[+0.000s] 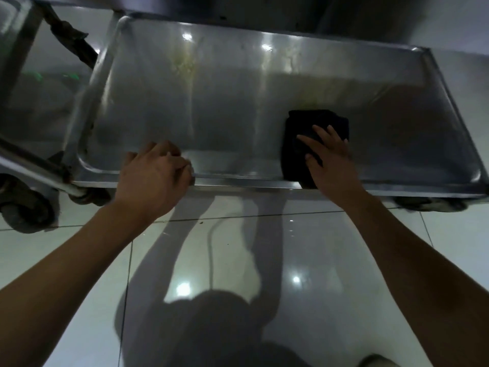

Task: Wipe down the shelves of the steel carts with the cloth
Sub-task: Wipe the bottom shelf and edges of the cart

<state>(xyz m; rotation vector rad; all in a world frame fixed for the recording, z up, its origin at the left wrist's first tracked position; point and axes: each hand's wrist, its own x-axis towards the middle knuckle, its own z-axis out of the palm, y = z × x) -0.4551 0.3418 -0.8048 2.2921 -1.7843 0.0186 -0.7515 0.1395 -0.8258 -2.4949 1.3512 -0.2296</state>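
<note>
A low steel cart shelf (pixel 211 107) with a raised rim fills the upper half of the head view; pale yellowish streaks mark its far part. A black folded cloth (pixel 301 133) lies on the shelf near the front rim, right of centre. My right hand (pixel 330 160) presses flat on the cloth, fingers spread and straight. My left hand (pixel 156 176) grips the shelf's front rim left of centre, its fingers curled over the edge.
A second steel cart (pixel 21 75) stands to the left, with a caster wheel (pixel 23 210) on the floor. A dark rag (pixel 68 35) hangs on a cart post at upper left. Glossy white floor tiles (pixel 344 260) lie below, and an upper shelf overhangs at the top.
</note>
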